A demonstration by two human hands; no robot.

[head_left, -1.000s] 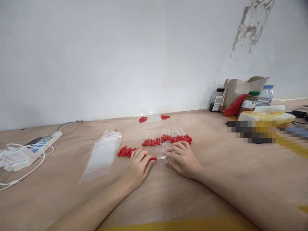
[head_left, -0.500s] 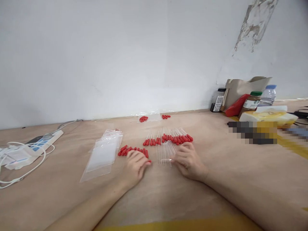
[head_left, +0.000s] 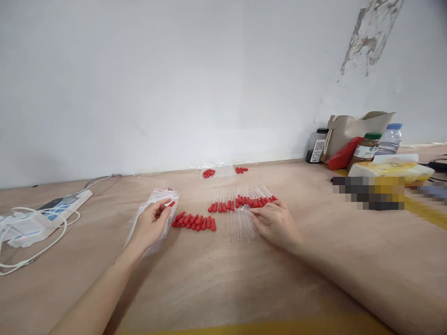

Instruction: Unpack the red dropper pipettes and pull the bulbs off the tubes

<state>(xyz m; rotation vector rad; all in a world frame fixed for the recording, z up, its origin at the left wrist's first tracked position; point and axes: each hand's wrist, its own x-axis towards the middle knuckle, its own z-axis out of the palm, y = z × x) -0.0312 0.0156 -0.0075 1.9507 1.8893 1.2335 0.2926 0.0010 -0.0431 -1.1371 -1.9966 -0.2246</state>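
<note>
My left hand [head_left: 149, 223] is closed with a small red rubber bulb [head_left: 171, 204] pinched at its fingertips, above the clear zip bags [head_left: 162, 244]. To its right lies a group of loose red bulbs [head_left: 199, 222]. My right hand [head_left: 274, 221] is closed, its thumb and fingers pinched on a glass tube at the upper end of the bare glass tubes [head_left: 240, 226]; the fingers partly hide that end. Just behind them lies a row of glass droppers [head_left: 223, 206] with red bulbs towards me, its right end partly covered by my right hand.
More red bulbs [head_left: 208, 173] lie on a clear bag by the wall, with several [head_left: 241, 170] beside it. A power strip [head_left: 75, 204] with white cables is at left. At right stand a bag [head_left: 356, 130], bottles [head_left: 390, 139] and a tissue pack [head_left: 394, 171].
My left hand has moved left and away from me, from the loose bulbs to over the zip bags, carrying a red bulb. My right hand has shifted slightly forward at the glass tubes.
</note>
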